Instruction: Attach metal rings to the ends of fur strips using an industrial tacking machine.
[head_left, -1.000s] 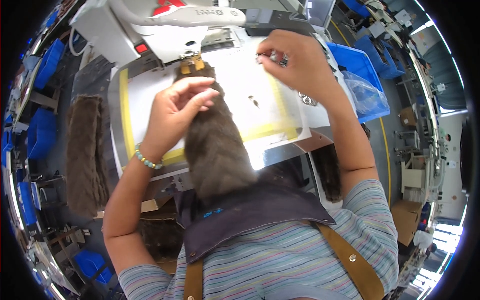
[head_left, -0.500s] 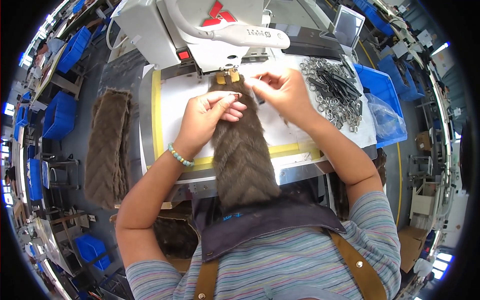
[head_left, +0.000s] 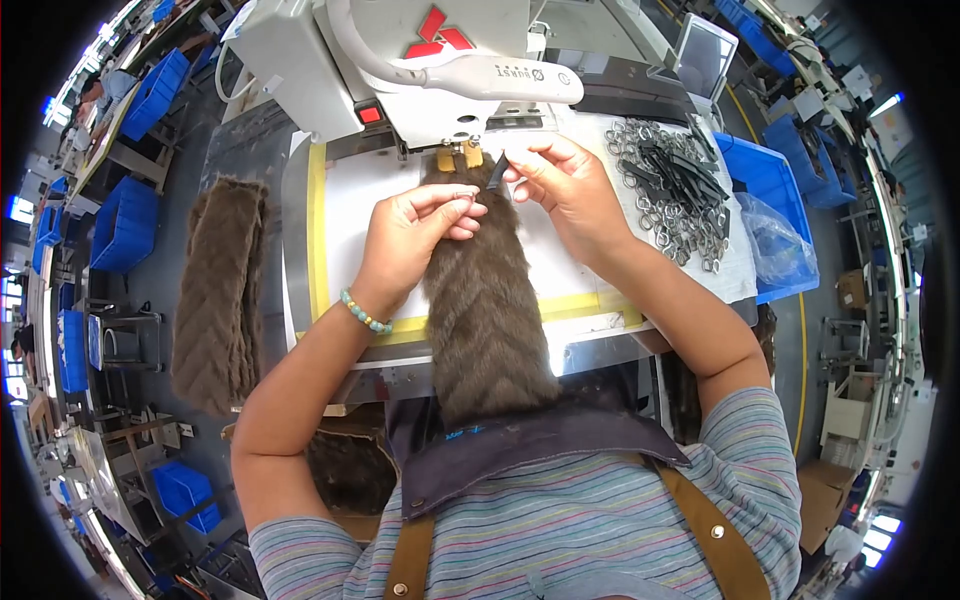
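A long brown fur strip [head_left: 485,320] runs from beneath the head of a white sewing machine [head_left: 435,118] toward my lap. Over its upper part, my left hand [head_left: 415,232] is closed in a pinch. Something small sits at those fingertips, too small to name. Just to the right, my right hand [head_left: 570,190] pinches a short black strap [head_left: 498,172], which slants down over the fur between the two hands. Yellow pieces [head_left: 459,158] flank the machine's needle area at the fur's far end.
Black straps with metal rings [head_left: 670,180] lie heaped on a white sheet at the right. Beside them stands a blue crate [head_left: 765,185] with clear plastic in it. Folded fur pieces [head_left: 218,295] lie at the left. Yellow tape [head_left: 318,230] edges the white work surface.
My right hand has shifted slightly down, and the black strap now shows clearly at its fingertips. The left hand stays nearly in place, its fingers turned slightly.
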